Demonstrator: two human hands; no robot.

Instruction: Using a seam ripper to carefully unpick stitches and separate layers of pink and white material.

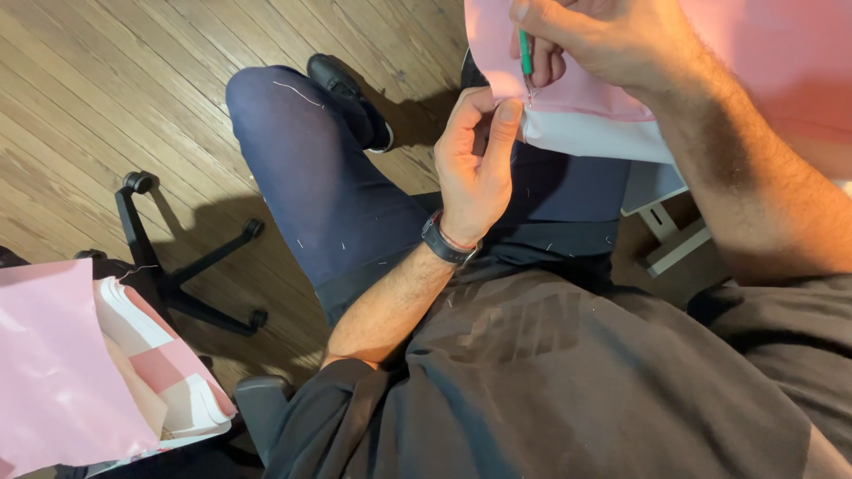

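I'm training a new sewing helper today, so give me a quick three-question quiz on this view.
1. True or false: the left hand pinches the edge of the pink-and-white fabric.
2. What colour is the handle of the slim tool held in the right hand? A red, B green, C black.
3. What sits on the left wrist?

Key: 1 true. 2 B. 3 A dark watch with a thin band beside it.

The left hand [475, 168] is raised with thumb and fingers pinched; the right hand [590, 40] seems closed, forearm bent.
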